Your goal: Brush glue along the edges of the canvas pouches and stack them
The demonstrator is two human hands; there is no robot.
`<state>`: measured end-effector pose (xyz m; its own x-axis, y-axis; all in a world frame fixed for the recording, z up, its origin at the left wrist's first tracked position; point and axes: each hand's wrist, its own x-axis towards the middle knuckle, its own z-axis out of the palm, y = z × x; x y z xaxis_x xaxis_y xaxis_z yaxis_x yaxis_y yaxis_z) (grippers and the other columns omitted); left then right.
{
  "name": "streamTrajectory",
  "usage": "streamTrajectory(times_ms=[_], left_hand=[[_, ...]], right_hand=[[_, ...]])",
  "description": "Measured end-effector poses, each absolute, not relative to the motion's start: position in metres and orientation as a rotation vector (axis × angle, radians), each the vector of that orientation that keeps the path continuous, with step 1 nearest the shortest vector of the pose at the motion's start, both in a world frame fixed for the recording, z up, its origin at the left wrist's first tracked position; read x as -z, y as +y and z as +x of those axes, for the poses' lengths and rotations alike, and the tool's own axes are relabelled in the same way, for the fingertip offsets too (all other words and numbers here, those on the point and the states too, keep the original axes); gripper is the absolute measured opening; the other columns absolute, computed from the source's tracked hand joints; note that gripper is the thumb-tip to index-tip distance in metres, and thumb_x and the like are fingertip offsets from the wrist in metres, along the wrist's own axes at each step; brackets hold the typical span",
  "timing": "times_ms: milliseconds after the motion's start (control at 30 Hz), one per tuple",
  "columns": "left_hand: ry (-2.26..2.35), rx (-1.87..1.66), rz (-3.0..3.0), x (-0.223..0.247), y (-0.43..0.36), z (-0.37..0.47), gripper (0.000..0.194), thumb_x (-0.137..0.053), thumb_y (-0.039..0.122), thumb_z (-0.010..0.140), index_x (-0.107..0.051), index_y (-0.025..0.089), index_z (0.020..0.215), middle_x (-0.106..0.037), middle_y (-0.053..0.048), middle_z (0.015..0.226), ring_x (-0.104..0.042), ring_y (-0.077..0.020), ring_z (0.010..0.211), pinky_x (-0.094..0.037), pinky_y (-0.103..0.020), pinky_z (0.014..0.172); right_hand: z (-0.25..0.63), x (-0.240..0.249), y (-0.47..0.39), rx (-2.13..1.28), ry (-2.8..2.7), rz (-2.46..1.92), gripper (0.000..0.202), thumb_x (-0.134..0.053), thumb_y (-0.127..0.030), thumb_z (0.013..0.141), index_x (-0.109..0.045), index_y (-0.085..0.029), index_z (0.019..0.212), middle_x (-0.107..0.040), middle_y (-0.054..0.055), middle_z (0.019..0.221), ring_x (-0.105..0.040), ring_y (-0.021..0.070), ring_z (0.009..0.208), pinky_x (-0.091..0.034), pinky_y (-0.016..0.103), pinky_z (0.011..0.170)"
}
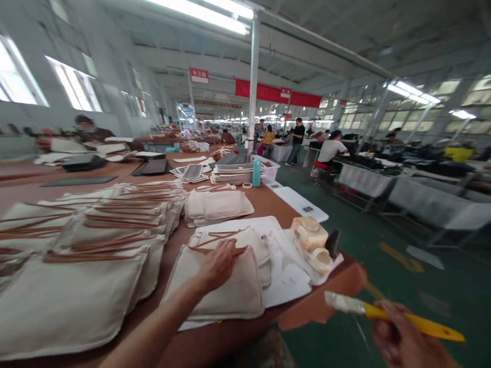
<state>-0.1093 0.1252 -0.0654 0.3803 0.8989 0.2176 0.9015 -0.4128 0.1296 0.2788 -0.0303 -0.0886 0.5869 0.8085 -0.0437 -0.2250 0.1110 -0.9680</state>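
My left hand (219, 261) rests on the top edge of a cream fabric bag (226, 291) with brown straps, its fingers bent down at the strap. Whether the fingers pinch the strap cannot be made out. Another cream bag (258, 246) lies partly beneath it, over white paper (287, 266). At the lower right, my right hand (399, 327) is closed round the yellow handle of a brush (368, 308), its pale bristles pointing left. The brush is held in the air beyond the table's edge.
Stacks of cream bags (76, 291) fill the left side. An open plastic container (310, 237) stands at the right edge. Farther back are a blue bottle (257, 173), a tape roll (247, 185) and stacked panels (233, 174). People work in the background.
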Motion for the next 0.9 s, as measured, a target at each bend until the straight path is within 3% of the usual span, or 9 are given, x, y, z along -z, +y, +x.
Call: streamTrajectory(times_ms=[100, 167, 367, 533, 733, 800, 900], left_hand=[[-1.707, 0.203, -2.713, 0.066, 0.164, -0.096, 0.014, -0.048, 0.025, 0.094, -0.059, 0.018, 0.099, -0.069, -0.011, 0.1, -0.067, -0.0267, 0.097, -0.052, -0.037, 0.082], [-1.71, 0.07, -2.748, 0.07, 0.182, -0.088, 0.013, -0.051, 0.026, 0.09, -0.06, 0.017, 0.093, -0.07, -0.011, 0.092, -0.069, -0.0282, 0.089, -0.052, -0.037, 0.077], [-1.768, -0.146, -2.686, 0.078, 0.197, -0.069, 0.02, -0.052, 0.022, 0.085, -0.062, 0.015, 0.1, -0.067, -0.018, 0.109, -0.067, -0.0328, 0.102, -0.05, -0.041, 0.082], [-1.813, -0.233, -2.671, 0.069, 0.194, -0.065, 0.024, -0.055, 0.023, 0.083, -0.063, 0.016, 0.105, -0.069, -0.015, 0.103, -0.068, -0.0312, 0.097, -0.05, -0.038, 0.077], [-1.672, -0.145, -2.675, 0.039, 0.163, -0.057, 0.02, -0.044, 0.022, 0.091, -0.064, 0.018, 0.095, -0.065, -0.014, 0.107, -0.062, -0.0306, 0.103, -0.045, -0.041, 0.085], [-1.632, -0.078, -2.661, 0.033, 0.151, -0.055, 0.022, -0.041, 0.018, 0.092, -0.062, 0.018, 0.092, -0.065, -0.013, 0.104, -0.062, -0.0295, 0.1, -0.042, -0.042, 0.088], [-1.69, -0.005, -2.67, 0.03, 0.138, -0.056, 0.021, -0.038, 0.018, 0.094, -0.06, 0.018, 0.093, -0.068, -0.01, 0.093, -0.065, -0.0272, 0.09, -0.04, -0.043, 0.09]], right_hand=[[0.286, 0.075, -0.004, -0.568, -0.695, -1.301, 0.039, -0.072, -0.054, 0.081, -0.062, -0.018, 0.093, -0.049, -0.003, 0.061, -0.039, 0.0115, 0.045, -0.03, 0.021, 0.038], [0.303, 0.077, 0.02, -0.425, -0.871, -1.435, 0.045, -0.062, -0.061, 0.087, -0.062, -0.017, 0.099, -0.052, -0.001, 0.063, -0.042, 0.0134, 0.046, -0.034, 0.024, 0.041], [0.335, 0.102, 0.094, -0.322, -1.22, -1.616, 0.048, -0.061, -0.065, 0.083, -0.067, -0.017, 0.086, -0.061, 0.004, 0.065, -0.056, 0.0209, 0.058, -0.042, 0.03, 0.055], [0.333, 0.122, 0.125, -0.346, -1.448, -1.646, 0.041, -0.059, -0.058, 0.092, -0.067, -0.018, 0.086, -0.061, 0.0, 0.065, -0.057, 0.0172, 0.057, -0.046, 0.03, 0.061], [0.341, 0.124, 0.119, -0.312, -1.503, -1.619, 0.046, -0.048, -0.055, 0.098, -0.07, -0.016, 0.092, -0.059, 0.001, 0.06, -0.055, 0.0177, 0.05, -0.041, 0.028, 0.05], [0.338, 0.121, 0.109, -0.295, -1.548, -1.563, 0.044, -0.049, -0.054, 0.097, -0.072, -0.017, 0.094, -0.064, 0.004, 0.069, -0.06, 0.0206, 0.058, -0.045, 0.03, 0.056], [0.33, 0.118, 0.088, -0.289, -1.656, -1.435, 0.034, -0.056, -0.05, 0.093, -0.073, -0.02, 0.097, -0.069, 0.009, 0.093, -0.065, 0.0258, 0.084, -0.051, 0.036, 0.077]])
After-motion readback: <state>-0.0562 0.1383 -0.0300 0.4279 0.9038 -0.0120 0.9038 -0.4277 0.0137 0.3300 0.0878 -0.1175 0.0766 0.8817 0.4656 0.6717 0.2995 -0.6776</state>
